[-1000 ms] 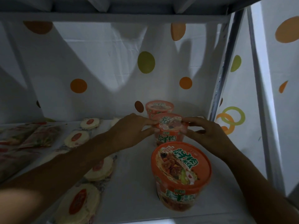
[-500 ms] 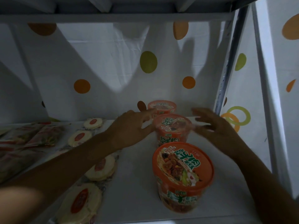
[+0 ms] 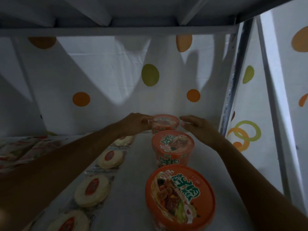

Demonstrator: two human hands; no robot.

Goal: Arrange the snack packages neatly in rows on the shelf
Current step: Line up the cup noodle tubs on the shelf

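Item: three noodle cups on shelf [image 3: 133, 189], one column – rear cup [image 3: 165, 122], middle cup [image 3: 172, 144] at its 6 o'clock, front cup [image 3: 180, 197] nearest. Rear cup: left hand [image 3: 135, 124] fingers [image 3: 146, 120] curled on 9 o'clock rim – right hand [image 3: 198, 129] fingers loosely straight, just off 3 o'clock.

White shelf [image 3: 131, 200] carries three noodle cups [image 3: 172, 144], wrapped round cakes [image 3: 92, 190], flat packets [image 3: 25, 150].

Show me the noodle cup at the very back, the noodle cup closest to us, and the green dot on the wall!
The back noodle cup [image 3: 165, 121], head view, on its lid.
The closest noodle cup [image 3: 180, 197], head view, middle of its lid.
The green dot [image 3: 150, 75], head view, its middle.
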